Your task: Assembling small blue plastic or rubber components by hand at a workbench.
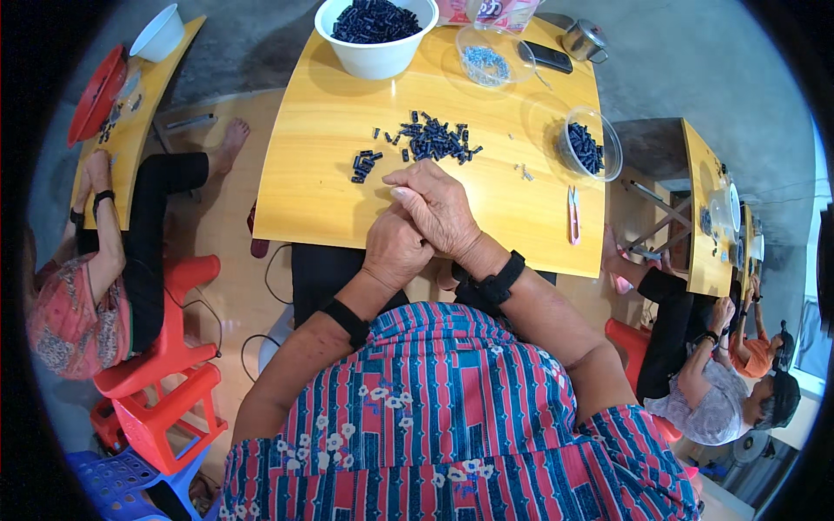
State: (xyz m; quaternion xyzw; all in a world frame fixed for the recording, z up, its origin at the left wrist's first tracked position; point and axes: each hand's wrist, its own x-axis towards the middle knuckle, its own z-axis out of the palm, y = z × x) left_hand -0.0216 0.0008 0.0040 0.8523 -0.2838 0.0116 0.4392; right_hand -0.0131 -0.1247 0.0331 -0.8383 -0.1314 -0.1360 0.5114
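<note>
My left hand (396, 248) and my right hand (437, 208) are closed together just over the table's near edge. The right hand lies over the left, its fingers bent across it. Whatever they hold, if anything, is hidden between them. Just beyond my fingers lies a loose pile of small black plastic parts (441, 141). A smaller cluster of the same parts (365, 165) lies to its left. To the right, a pair of thread snips (574, 221) with reddish handles rests on the table, near a few tiny pale metal pieces (525, 172).
A white bowl (373, 61) heaped with black parts stands at the back. A clear tub (614, 154) of black parts sits right, with a clear container (470, 38) of small silvery pieces, a black phone-like object (549, 57) and a metal cup (585, 42) behind. People work at side tables.
</note>
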